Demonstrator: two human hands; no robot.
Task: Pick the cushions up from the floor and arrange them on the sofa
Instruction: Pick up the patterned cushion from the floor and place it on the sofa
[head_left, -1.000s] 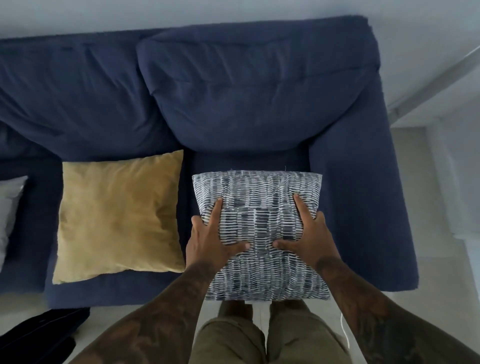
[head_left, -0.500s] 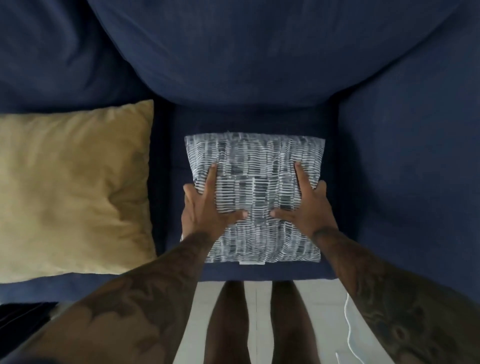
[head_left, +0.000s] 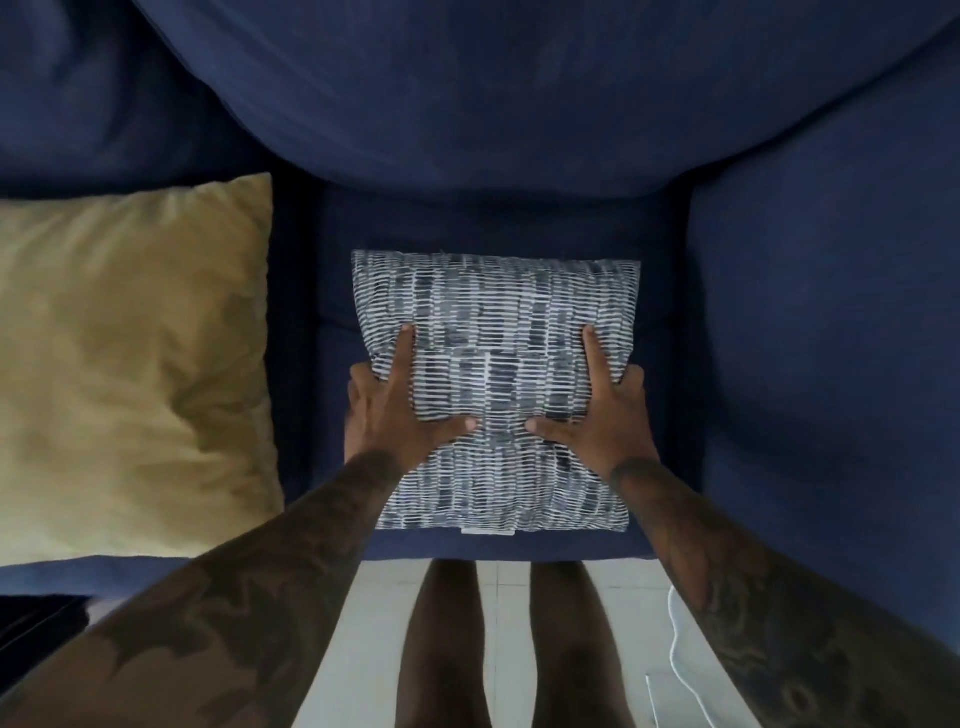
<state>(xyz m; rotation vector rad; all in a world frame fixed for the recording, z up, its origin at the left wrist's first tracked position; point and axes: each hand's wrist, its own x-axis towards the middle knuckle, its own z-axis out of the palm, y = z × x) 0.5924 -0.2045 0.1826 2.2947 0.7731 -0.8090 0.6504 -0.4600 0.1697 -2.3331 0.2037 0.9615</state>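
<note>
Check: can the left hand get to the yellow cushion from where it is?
Probably yes. The left hand grips the patterned cushion, but only bare sofa seat separates it from the yellow cushion.

2 cushions: patterned (head_left: 496, 322), yellow (head_left: 130, 364); 1 sofa (head_left: 805, 312); 2 hands: L (head_left: 395, 410), R (head_left: 602, 415).

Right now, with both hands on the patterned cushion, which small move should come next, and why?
Probably push the patterned cushion back toward the sofa backrest, then let go. The left hand and right hand grip its sides; it sits near the front of the seat, with a dark gap behind it. The yellow cushion already lies alongside.
</note>
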